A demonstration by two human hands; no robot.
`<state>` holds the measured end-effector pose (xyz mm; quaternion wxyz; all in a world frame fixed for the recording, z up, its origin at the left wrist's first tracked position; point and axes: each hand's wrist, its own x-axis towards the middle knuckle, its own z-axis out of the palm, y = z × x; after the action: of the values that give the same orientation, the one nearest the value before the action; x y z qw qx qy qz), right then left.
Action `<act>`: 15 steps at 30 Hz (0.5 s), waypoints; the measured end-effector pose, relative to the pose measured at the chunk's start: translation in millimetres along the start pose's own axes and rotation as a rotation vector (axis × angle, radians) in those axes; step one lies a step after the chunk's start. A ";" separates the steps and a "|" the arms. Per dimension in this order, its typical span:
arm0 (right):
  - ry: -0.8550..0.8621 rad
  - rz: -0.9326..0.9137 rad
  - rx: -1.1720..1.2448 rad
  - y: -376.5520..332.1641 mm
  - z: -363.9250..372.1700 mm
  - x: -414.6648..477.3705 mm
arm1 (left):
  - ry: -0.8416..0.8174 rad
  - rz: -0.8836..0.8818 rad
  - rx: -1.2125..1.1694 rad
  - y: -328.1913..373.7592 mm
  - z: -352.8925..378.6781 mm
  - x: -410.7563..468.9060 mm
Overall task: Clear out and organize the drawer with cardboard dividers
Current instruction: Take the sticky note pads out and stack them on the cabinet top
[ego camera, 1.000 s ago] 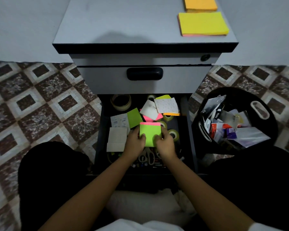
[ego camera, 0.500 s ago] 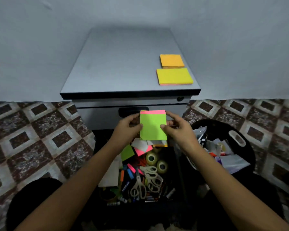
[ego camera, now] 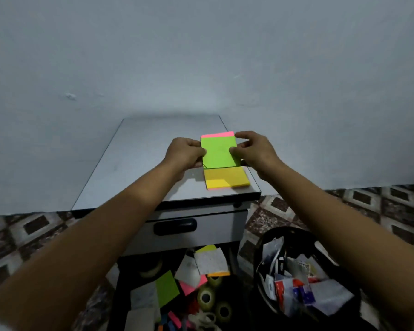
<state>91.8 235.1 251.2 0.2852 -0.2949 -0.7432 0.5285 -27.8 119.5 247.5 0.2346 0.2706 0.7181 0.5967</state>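
- Nearest, at the bottom of the view: open drawer [ego camera: 121,283], dark inside and cluttered with loose stationery.
- In it, from front to back: clear tape rolls [ego camera: 206,297] side by side, a loose green sticky note [ego camera: 166,286], a pink note [ego camera: 192,287] partly under white paper slips [ego camera: 210,261].
- Just right of the drawer, on the patterned tile floor [ego camera: 368,206]: black bin [ego camera: 294,231], filled with crumpled packets and wrappers [ego camera: 296,285].
- Directly above the open drawer: closed upper drawer front with a black handle [ego camera: 175,226].
- Further on, on the grey cabinet top [ego camera: 134,168], near its front right corner: yellow sticky-note pad [ego camera: 226,179], lying flat.
- Just beyond the yellow pad, edge to edge with it from this angle: green sticky-note pad [ego camera: 219,152], pink strip along its far edge, held level over the right side of the top.
- Pinches the green pad's left edge with the left hand [ego camera: 184,154], fingers curled, thumb on the upper face.
- Pinches the right edge with the right hand [ego camera: 255,149], thumb on top, fingers bent round the side.
- Cannot tell whether the green pad touches the cabinet top or sits just above it.
- Farthest: plain pale wall [ego camera: 201,56] behind the cabinet.
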 end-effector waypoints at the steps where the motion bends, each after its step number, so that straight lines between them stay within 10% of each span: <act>1: 0.004 0.007 -0.023 -2.6 -1.5 12.5 | 0.004 -0.018 -0.015 5.8 2.5 10.1; 15: -0.018 -0.008 -0.561 41.7 8.4 107.5 | 0.000 -0.133 0.317 -20.6 32.6 112.3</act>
<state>20.1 320.6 221.1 0.1879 -0.3548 -0.8641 0.3036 -92.0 215.5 219.9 0.2279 0.2563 0.8194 0.4593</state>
